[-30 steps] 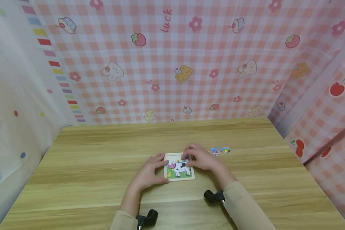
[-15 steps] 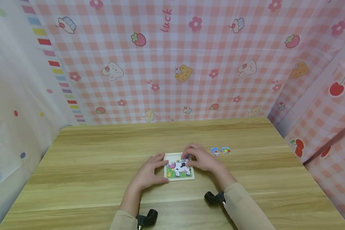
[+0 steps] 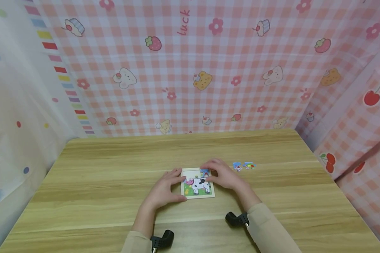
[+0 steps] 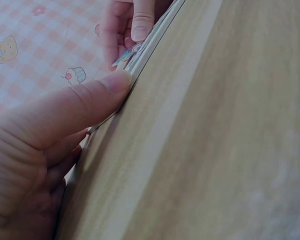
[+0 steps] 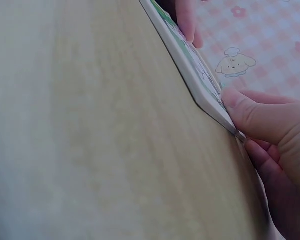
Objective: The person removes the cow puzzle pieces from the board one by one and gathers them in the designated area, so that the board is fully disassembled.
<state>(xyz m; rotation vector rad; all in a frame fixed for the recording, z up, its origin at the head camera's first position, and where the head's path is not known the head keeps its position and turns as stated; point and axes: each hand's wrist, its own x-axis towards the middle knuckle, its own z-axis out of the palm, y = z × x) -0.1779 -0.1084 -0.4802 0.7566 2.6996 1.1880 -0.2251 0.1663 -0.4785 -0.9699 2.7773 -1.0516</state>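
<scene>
A small square jigsaw tray (image 3: 198, 197) with a pale rim lies on the table, showing a black-and-white cow (image 3: 199, 185) over green grass. Its upper left part shows bare white backing. My left hand (image 3: 161, 188) holds the tray's left side, thumb at the near corner and fingers along the edge. At the upper right corner, my right hand (image 3: 224, 175) pinches a blue puzzle piece (image 3: 204, 172) with a bit of red on it. The left wrist view shows this puzzle piece (image 4: 122, 57) tilted over the tray; fingers partly cover it.
Two loose puzzle pieces, one blue with a white figure (image 3: 237, 166) and one blue and green (image 3: 249, 165), lie right of the tray. A checked pink curtain (image 3: 190, 105) hangs behind the wooden table (image 3: 114, 211). Each wrist bears a black camera mount (image 3: 163, 239).
My right fingers have lifted and shifted slightly toward the tray's far edge, so more of the blue piece shows. The left hand and tray have stayed put.
</scene>
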